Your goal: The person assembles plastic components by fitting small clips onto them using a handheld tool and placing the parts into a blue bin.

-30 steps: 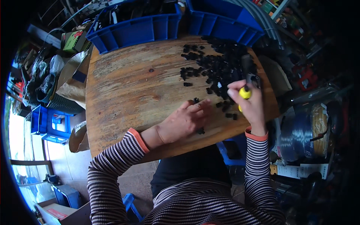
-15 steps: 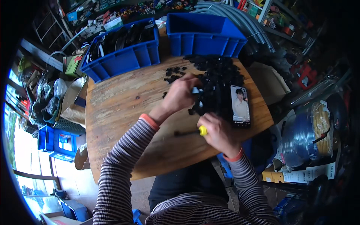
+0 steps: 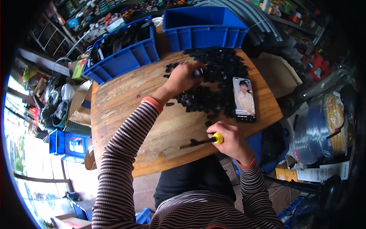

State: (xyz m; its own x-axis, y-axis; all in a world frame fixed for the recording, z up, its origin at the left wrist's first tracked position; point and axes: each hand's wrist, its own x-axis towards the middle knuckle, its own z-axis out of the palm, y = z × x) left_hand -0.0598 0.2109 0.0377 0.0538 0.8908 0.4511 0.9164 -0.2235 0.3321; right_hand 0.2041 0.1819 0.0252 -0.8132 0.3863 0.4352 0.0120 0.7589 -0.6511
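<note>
My right hand (image 3: pixel 231 142) is closed round a screwdriver with a yellow handle (image 3: pixel 218 138). Its thin shaft points left above the near part of the table, and a small black piece (image 3: pixel 195 142) shows along it. Farther away, my left hand (image 3: pixel 183 78) reaches to the left side of a heap of small black plastic parts (image 3: pixel 207 97). Its fingers are curled together at the heap; what lies between the fingertips is too dark to make out. Beside the heap on the right lies a phone (image 3: pixel 244 100) with a lit screen showing a person.
The wooden table (image 3: pixel 126 114) carries two blue bins at its far edge. The left bin (image 3: pixel 127 57) is filled with dark flat pieces; the right bin (image 3: pixel 206 40) stands behind the heap. Coiled grey hose, cartons and wrapped rolls of tubing (image 3: pixel 312 131) surround the table.
My left hand has moved slightly farther away over the black parts. My right hand has come nearer and to the right with the screwdriver. The view has shifted a little.
</note>
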